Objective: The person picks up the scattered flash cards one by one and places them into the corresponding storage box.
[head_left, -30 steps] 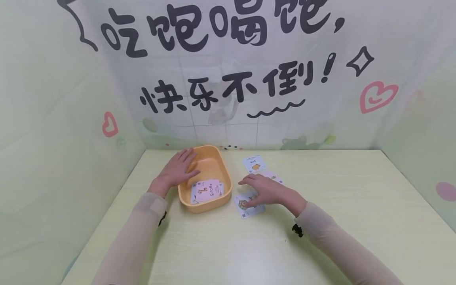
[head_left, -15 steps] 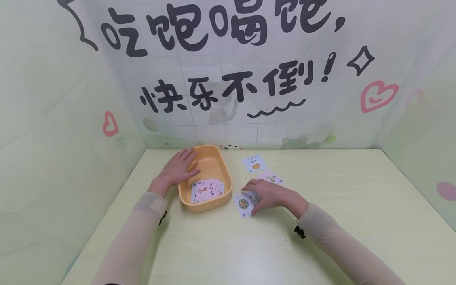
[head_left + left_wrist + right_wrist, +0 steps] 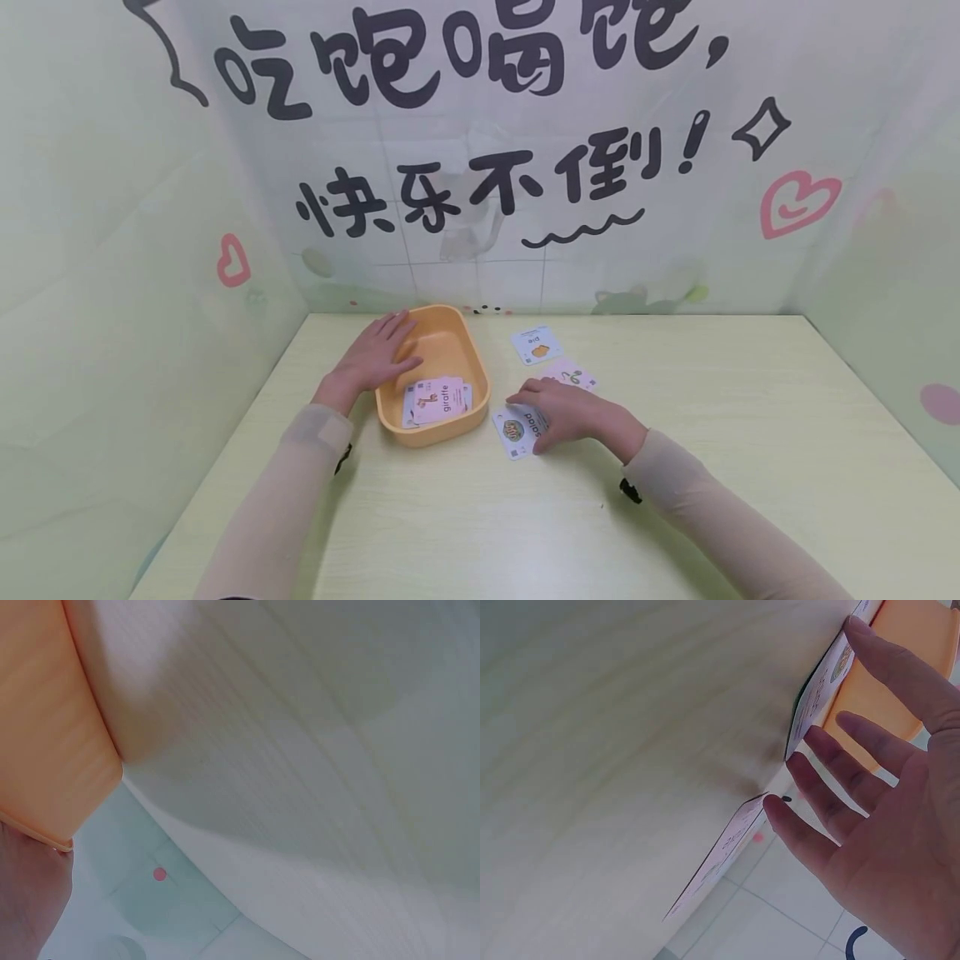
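An orange tray (image 3: 482, 371) stands toward the back left. My left hand (image 3: 369, 354) lies over its left rim, fingers extended and thumb over the inside. In the left wrist view only part of that hand (image 3: 34, 889) shows, against the tray rim. A pink giraffe card (image 3: 438, 402) lies in the tray over other cards. My right hand (image 3: 566, 410) is spread over a salad card (image 3: 516, 431), with its thumb and fingertips at the card's edges. In the right wrist view the salad card (image 3: 821, 690) lies flat under the loosely bent fingers (image 3: 817, 810).
Beyond the right hand lies a pink card with a green picture (image 3: 570, 375), partly hidden by the fingers. Farther back is a blue pie card (image 3: 536, 344). The pale wooden table (image 3: 450, 525) meets a printed wall sheet (image 3: 480, 275) at the back.
First my right hand shifted slightly right and down over the salad card, uncovering more of its picture and of the pink card; since then it has barely moved. The left hand and tray stay put.
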Tool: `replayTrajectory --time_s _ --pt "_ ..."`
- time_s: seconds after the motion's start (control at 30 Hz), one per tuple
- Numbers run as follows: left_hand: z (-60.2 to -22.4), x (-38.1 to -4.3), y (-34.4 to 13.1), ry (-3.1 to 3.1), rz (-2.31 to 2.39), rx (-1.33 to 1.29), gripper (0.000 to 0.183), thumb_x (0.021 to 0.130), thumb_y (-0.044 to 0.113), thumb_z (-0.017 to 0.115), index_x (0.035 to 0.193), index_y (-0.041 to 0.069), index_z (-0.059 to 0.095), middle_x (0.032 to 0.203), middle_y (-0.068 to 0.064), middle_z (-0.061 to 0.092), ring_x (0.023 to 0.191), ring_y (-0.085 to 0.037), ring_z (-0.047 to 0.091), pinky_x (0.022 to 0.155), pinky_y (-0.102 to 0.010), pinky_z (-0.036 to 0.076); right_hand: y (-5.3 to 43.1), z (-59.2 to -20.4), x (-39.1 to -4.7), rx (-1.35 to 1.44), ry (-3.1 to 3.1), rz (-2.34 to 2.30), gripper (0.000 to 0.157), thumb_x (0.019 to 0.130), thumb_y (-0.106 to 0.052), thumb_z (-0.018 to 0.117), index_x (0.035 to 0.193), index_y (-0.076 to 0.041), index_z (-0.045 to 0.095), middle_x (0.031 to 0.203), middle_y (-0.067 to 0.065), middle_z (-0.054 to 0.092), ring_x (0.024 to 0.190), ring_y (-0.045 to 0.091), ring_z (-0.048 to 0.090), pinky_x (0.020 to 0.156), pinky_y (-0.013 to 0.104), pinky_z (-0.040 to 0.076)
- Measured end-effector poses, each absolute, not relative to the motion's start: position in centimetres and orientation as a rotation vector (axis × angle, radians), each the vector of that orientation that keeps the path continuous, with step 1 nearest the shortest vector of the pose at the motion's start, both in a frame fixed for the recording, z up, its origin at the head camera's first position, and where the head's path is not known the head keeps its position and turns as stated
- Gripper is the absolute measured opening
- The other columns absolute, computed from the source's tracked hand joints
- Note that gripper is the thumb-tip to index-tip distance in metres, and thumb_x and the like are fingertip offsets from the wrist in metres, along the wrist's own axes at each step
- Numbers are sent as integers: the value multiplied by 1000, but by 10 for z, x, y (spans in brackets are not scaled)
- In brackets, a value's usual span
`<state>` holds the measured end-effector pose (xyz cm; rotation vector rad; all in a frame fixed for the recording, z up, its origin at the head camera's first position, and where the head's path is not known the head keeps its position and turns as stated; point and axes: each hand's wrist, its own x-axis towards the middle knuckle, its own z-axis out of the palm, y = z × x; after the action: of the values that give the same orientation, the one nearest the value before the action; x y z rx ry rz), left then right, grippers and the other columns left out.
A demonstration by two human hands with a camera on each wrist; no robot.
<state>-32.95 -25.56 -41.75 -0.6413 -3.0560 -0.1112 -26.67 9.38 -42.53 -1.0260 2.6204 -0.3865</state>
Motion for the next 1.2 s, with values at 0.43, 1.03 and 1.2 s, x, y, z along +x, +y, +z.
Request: replayTrajectory --time_s 0.43,1.03,1.2 --pt "-419 -331 -256 -3066 -123 -629 81 99 54 47 159 5 22 168 -17 13 155 -39 12 128 -53 12 93 -421 -263 -1012 2647 -303 73 77 -37 85 139 -13 57 133 1 57 117 17 54 106 36 48" --pt "-420 -332 -256 -3064 -106 -627 82 99 55 46 159 5 21 168 -17 13 155 -39 12 128 -52 12 90 -421 -261 -1005 2705 -189 65 76 -41 85 130 -14 62 125 -1 59 106 13 53 98 32 50" --pt "-420 -331 -256 -3050 -95 -634 82 99 54 47 158 4 22 167 -18 14 154 -40 14 127 -53 13 91 -422 -261 -961 2703 -245 71 75 -41 86 133 -13 58 129 -1 58 114 15 54 104 34 49"
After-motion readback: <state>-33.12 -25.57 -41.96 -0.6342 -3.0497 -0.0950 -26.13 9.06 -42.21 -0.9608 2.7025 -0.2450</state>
